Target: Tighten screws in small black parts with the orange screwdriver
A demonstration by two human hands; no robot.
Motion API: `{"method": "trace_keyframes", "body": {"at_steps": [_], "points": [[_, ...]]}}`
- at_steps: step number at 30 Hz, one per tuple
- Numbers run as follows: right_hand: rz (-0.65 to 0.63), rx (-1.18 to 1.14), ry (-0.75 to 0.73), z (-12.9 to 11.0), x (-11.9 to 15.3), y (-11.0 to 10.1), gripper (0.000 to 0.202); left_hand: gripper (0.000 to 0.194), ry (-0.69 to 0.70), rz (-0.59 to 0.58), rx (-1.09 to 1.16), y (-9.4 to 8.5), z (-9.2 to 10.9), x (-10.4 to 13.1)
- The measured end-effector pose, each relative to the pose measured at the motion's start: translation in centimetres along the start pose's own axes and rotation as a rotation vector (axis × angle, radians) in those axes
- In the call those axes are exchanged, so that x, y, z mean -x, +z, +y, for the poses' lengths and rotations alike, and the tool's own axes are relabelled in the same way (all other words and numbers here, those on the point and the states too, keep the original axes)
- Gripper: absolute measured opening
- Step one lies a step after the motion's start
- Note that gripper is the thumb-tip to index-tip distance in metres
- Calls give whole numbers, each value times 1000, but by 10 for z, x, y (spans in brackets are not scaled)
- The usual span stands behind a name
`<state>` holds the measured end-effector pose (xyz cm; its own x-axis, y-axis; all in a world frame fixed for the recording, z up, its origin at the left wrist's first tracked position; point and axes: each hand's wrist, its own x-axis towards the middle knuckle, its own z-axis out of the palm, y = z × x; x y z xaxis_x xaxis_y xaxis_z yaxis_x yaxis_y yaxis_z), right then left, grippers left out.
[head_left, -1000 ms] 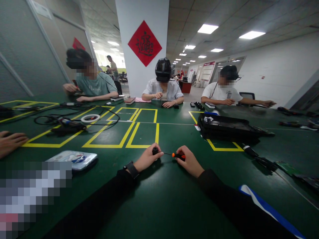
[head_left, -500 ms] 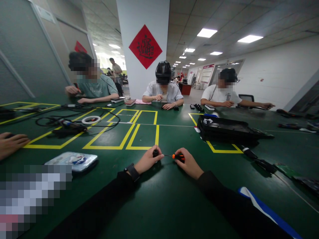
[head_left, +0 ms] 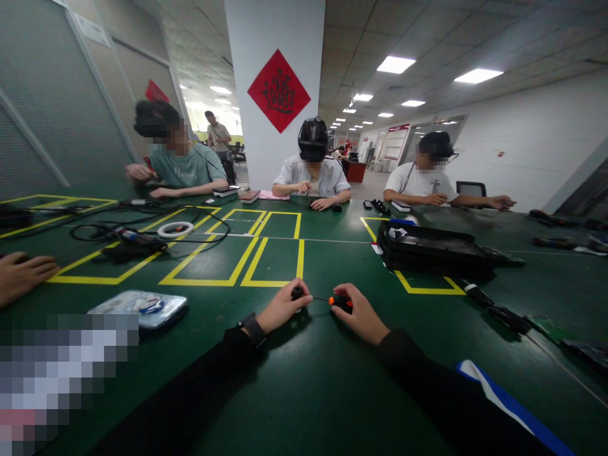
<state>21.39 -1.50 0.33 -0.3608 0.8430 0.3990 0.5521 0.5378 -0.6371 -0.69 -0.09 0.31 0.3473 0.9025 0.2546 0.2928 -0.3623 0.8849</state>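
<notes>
My left hand (head_left: pixel 280 309), with a dark watch on its wrist, is closed around a small black part (head_left: pixel 297 293) whose kind I cannot make out. In my right hand (head_left: pixel 363 316) is a screwdriver (head_left: pixel 342 305) with a black and orange handle, held between thumb and fingers. Its thin shaft lies nearly level and points left at the black part. The tip is hidden by my left thumb, so contact cannot be told. Both hands are low over the green tabletop (head_left: pixel 304 392).
A clear-lidded case (head_left: pixel 142 305) lies left of my arm, near another person's hand (head_left: pixel 23 275). Tangled black cables (head_left: pixel 137 237) are farther left. Ahead on the right stands a black tray (head_left: pixel 427 250). Three people sit across the table. A blue-and-white item (head_left: pixel 503 405) lies by my right sleeve.
The fingers of my right hand have shifted on the screwdriver handle, and the handle's orange markings show differently. My left hand keeps its hold on the black part.
</notes>
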Motion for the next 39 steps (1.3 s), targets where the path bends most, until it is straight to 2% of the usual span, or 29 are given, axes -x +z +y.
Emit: {"method": "trace_keyframes", "body": {"at_steps": [6, 11, 20, 24, 27, 32, 36, 39], "points": [[-7, 11, -46, 2, -1, 0, 12, 22, -15, 20, -15, 0, -2, -1], [20, -24, -16, 0, 0, 0, 26, 22, -16, 18, -21, 0, -1, -1], [-8, 19, -27, -2, 0, -1, 13, 23, -22, 29, -5, -1, 1, -1], [15, -16, -2, -2, 0, 0, 29, 23, -14, 18, -9, 0, 0, -1], [9, -11, 20, -1, -1, -1, 20, 23, -9, 6, 0, 0, 0, -1], [-9, 26, -30, 0, -1, -1, 11, 23, -21, 21, 9, -1, 0, -1], [22, 21, -4, -1, 0, 0, 26, 23, -35, 23, 0, -1, 1, -1], [15, 16, 8, -2, 0, -1, 18, 23, -36, 26, -5, -1, 3, 0]]}}
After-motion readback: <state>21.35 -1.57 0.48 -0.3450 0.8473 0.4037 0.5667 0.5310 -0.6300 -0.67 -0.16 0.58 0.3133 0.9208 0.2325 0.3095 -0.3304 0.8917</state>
